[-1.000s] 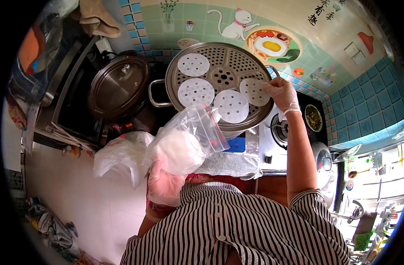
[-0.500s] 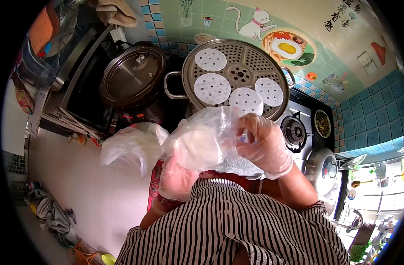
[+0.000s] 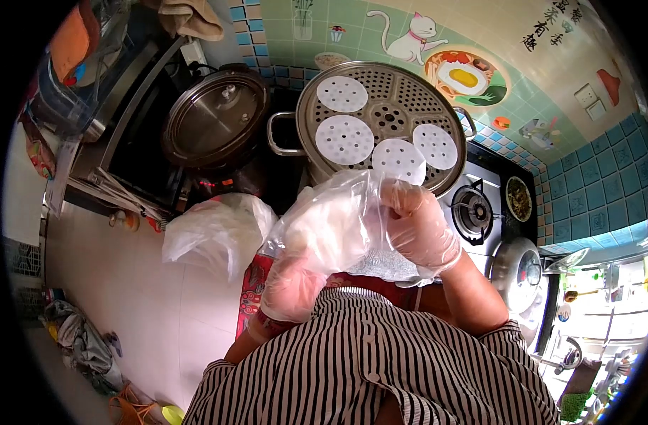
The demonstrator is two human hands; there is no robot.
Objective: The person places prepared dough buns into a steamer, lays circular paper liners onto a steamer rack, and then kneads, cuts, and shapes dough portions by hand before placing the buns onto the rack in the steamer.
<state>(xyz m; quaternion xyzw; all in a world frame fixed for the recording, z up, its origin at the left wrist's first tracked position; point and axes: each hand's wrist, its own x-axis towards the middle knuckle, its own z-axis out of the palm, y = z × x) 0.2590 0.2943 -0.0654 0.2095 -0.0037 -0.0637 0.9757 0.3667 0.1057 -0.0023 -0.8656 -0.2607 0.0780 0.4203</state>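
The head view shows four perforated rounds (image 3: pixel 344 139) lying on the steamer tray (image 3: pixel 413 93), other holes exposed, so coverage looks partial; white contents (image 3: pixel 322 231) remain in the clear bag (image 3: pixel 365 195). The left hand (image 3: pixel 293 289) has its grip pinching that bag; the right hand (image 3: pixel 424 227) curls at its mouth, fingertips obscured, pinch uncertain.
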